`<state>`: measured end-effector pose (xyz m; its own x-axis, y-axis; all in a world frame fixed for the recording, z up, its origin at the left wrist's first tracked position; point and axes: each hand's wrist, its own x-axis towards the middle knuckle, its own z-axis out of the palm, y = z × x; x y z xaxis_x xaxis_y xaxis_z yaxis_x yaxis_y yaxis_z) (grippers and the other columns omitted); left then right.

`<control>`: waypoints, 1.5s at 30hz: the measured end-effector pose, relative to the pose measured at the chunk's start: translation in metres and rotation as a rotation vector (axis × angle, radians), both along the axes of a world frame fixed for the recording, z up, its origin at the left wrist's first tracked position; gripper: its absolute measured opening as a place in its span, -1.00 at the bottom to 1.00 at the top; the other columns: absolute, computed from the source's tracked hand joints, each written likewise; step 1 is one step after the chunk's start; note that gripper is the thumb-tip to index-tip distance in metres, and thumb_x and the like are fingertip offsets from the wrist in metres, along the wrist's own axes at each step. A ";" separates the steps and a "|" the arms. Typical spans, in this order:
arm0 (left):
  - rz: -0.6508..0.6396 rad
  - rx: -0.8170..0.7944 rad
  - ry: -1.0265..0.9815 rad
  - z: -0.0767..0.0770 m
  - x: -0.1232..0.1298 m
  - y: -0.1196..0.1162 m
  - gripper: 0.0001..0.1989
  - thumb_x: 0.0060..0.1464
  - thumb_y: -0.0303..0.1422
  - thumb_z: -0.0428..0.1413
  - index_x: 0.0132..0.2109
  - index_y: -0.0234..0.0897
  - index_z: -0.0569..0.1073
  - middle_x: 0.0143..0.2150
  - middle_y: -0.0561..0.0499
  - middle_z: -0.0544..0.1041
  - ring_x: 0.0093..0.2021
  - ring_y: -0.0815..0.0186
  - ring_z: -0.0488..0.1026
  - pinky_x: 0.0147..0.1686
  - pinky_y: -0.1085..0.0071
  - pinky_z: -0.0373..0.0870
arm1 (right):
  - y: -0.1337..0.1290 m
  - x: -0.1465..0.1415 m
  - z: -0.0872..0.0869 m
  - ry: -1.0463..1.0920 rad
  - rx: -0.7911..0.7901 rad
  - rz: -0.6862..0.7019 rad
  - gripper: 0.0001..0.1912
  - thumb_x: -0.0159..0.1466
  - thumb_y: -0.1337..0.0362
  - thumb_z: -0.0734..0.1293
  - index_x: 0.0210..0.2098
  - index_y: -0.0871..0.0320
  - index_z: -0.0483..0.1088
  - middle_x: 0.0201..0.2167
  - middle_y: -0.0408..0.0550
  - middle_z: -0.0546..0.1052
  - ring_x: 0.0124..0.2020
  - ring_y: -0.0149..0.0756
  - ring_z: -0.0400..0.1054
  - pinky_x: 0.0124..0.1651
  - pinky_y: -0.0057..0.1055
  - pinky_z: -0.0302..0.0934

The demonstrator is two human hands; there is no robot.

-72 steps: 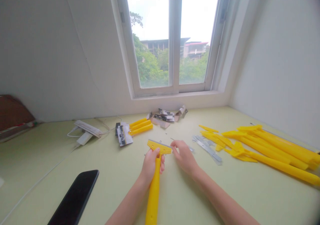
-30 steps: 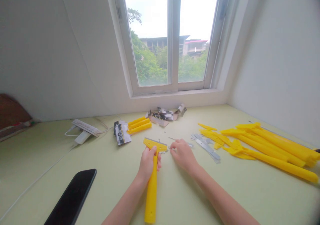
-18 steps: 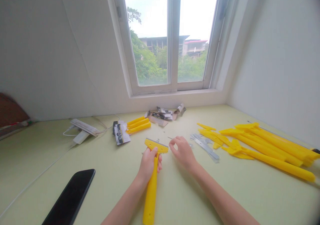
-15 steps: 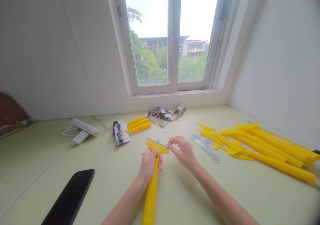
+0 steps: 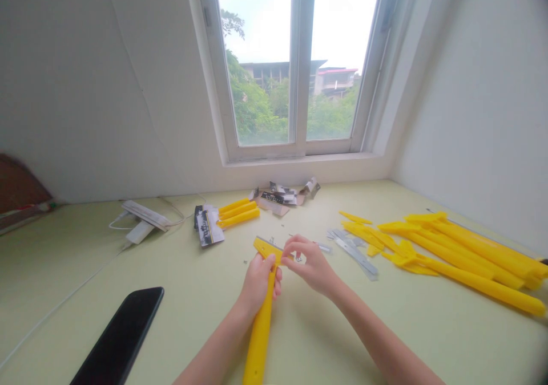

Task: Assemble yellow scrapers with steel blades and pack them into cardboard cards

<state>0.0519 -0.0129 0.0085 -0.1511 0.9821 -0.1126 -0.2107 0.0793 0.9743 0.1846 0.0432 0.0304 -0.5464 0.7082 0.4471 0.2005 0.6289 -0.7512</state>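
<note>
My left hand (image 5: 260,279) is wrapped around the neck of a yellow scraper (image 5: 259,339), its thumb lying on the base of the wide head. The scraper's long handle slants down toward the bottom edge of the view. My right hand (image 5: 309,262) is at the right end of the scraper head, thumb and fingertips pinched together against it. Those fingers cover that end of the head, and whatever small thing is between them is hidden. Small metal screws (image 5: 272,239) lie on the table just behind the scraper head.
Metal blades (image 5: 353,252) and loose yellow plastic pieces (image 5: 363,231) lie to the right, beside several long yellow scrapers (image 5: 466,248). Packaged yellow handles (image 5: 240,214) and torn packaging (image 5: 278,197) are at the back. A black phone (image 5: 120,333) and a power strip (image 5: 145,217) are on the left.
My right hand has moved slightly left and onto the right end of the scraper head, its fingers now pinched. My left hand still grips the scraper.
</note>
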 end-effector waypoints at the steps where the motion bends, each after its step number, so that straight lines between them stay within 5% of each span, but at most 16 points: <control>1: -0.003 0.006 -0.001 0.000 0.000 0.000 -0.75 -0.03 -0.17 -0.03 -0.33 -0.29 0.21 -0.65 0.18 0.30 -0.79 0.50 0.21 -0.83 0.59 0.06 | 0.000 0.000 0.000 0.004 -0.002 0.002 -0.90 0.11 0.37 0.26 -0.52 0.16 0.38 -0.42 -0.12 0.39 -0.37 -0.40 0.28 -0.35 -0.46 0.18; 24: -0.038 0.030 0.006 -0.004 -0.001 0.000 -0.79 0.04 -0.22 -0.09 -0.30 -0.31 0.20 -0.65 0.18 0.31 -0.79 0.51 0.21 -0.83 0.61 0.07 | 0.002 -0.003 -0.003 0.000 -0.123 -0.062 -0.91 0.06 0.35 0.28 -0.52 0.15 0.43 -0.45 -0.10 0.41 -0.38 -0.36 0.27 -0.38 -0.47 0.14; 29: -0.070 0.021 -0.001 -0.004 -0.001 0.000 -0.80 0.05 -0.23 -0.10 -0.29 -0.30 0.19 -0.64 0.18 0.32 -0.79 0.51 0.21 -0.84 0.62 0.07 | 0.004 -0.005 -0.001 0.068 -0.450 -0.083 -0.95 -0.06 0.35 0.32 -0.54 0.18 0.41 -0.51 -0.14 0.42 -0.42 -0.36 0.28 -0.37 -0.46 0.13; 36: -0.107 0.024 -0.002 -0.003 0.000 -0.001 -0.80 0.05 -0.24 -0.10 -0.27 -0.30 0.18 -0.64 0.18 0.32 -0.79 0.51 0.23 -0.84 0.63 0.07 | 0.002 -0.002 -0.004 0.263 -0.973 -0.003 -0.72 -0.13 0.40 0.36 -0.37 0.16 0.37 -0.46 -0.15 0.42 -0.36 -0.38 0.32 -0.30 -0.45 0.16; 45: -0.090 0.019 -0.005 -0.004 -0.003 0.002 -0.79 0.04 -0.24 -0.10 -0.27 -0.33 0.20 -0.65 0.17 0.32 -0.80 0.51 0.22 -0.85 0.62 0.07 | -0.001 -0.003 -0.003 0.290 -1.049 0.071 -0.83 -0.07 0.38 0.37 -0.44 0.21 0.34 -0.50 -0.16 0.39 -0.43 -0.43 0.31 -0.37 -0.48 0.17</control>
<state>0.0493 -0.0106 0.0041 -0.0618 0.9937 -0.0940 -0.2082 0.0793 0.9749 0.1814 0.0425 0.0270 -0.5723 0.7833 -0.2427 -0.0824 -0.3493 -0.9334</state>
